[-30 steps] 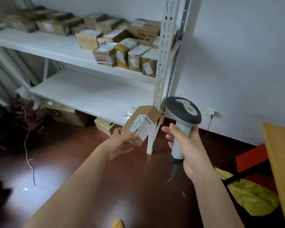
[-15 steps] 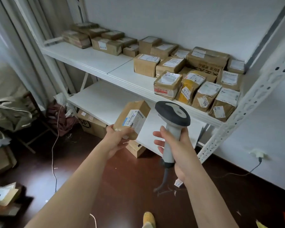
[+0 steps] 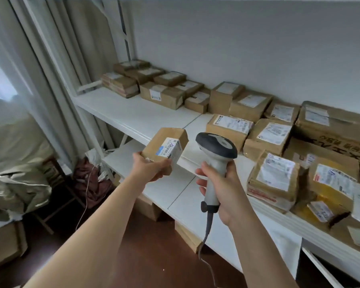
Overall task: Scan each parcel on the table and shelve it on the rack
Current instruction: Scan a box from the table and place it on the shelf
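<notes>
while left hand (image 3: 150,169) grips small brown parcel (image 3: 164,147), white barcode label up, right hand (image 3: 222,192) clenched round scanner (image 3: 215,154)

parcel (image 3: 164,149) carried closer to upper shelf (image 3: 137,115), view raised

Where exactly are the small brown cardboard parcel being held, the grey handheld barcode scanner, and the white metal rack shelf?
small brown cardboard parcel (image 3: 168,142): head view, top face by its label.
grey handheld barcode scanner (image 3: 216,145): head view, dark head.
white metal rack shelf (image 3: 137,113): head view, bare board.
</notes>
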Demonstrator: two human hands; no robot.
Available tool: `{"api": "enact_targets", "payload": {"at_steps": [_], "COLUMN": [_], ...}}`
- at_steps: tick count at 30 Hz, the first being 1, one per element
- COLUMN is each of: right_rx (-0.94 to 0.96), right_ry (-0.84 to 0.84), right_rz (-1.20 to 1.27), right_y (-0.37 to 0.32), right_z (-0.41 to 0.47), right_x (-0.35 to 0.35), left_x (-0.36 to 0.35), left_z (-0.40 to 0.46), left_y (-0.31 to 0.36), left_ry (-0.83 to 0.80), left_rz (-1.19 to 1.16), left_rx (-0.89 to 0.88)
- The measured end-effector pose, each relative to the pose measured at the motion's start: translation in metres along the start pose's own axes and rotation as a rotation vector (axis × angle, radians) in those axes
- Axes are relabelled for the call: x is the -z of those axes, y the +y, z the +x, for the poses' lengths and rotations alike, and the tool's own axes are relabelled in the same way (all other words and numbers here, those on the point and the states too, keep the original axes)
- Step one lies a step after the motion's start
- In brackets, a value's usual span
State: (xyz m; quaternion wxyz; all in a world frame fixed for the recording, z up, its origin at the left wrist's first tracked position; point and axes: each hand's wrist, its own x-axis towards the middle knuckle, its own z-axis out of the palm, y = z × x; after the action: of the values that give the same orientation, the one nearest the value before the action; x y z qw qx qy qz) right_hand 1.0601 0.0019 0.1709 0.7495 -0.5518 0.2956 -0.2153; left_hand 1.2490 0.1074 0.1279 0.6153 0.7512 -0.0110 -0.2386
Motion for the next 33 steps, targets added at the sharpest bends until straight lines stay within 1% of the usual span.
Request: {"api": "enact_targets", "payload": {"at_steps": [4, 8, 12, 14, 20, 24, 28, 30, 33], "right_rx": [0.000, 0.016, 0.045, 0.054, 0.060, 0.057, 0.061, 0.059, 0.061], "right_ry": [0.054, 0.187, 0.361, 0.437, 0.577, 0.653, 0.712, 0.732, 0.760], "right_rz": [-0.019, -0.007, 0.045, 0.060, 0.093, 0.083, 0.078, 0.079, 0.070], "right_y": [-0.006, -0.008, -0.013, -0.015, -0.011, -0.010, -0.013, -0.014, -0.014], "right_z": [0.051, 0.090, 0.122, 0.134, 0.153, 0.158, 0.163, 0.164, 0.163], "right_x": [-0.019, -0.027, -0.040, -0.048, -0.062, -0.064, -0.064, -0.064, -0.064], "left_x": [-0.016, -0.047, -0.074, -0.086, -0.122, -0.139, -0.150, -0.154, -0.156], "left_z": [0.063, 0.122, 0.173, 0.191, 0.226, 0.238, 0.245, 0.249, 0.252], "left_y": [0.019, 0.037, 0.062, 0.072, 0.077, 0.073, 0.075, 0.075, 0.076], "left_ry": [-0.027, -0.045, -0.160, -0.214, -0.415, -0.458, -0.534, -0.530, -0.482], "left_rz": [0.007, 0.077, 0.094, 0.115, 0.136, 0.171, 0.122, 0.101, 0.009], "left_rx": [-0.021, -0.037, 0.014, 0.013, -0.028, -0.067, -0.028, -0.010, 0.009]}}
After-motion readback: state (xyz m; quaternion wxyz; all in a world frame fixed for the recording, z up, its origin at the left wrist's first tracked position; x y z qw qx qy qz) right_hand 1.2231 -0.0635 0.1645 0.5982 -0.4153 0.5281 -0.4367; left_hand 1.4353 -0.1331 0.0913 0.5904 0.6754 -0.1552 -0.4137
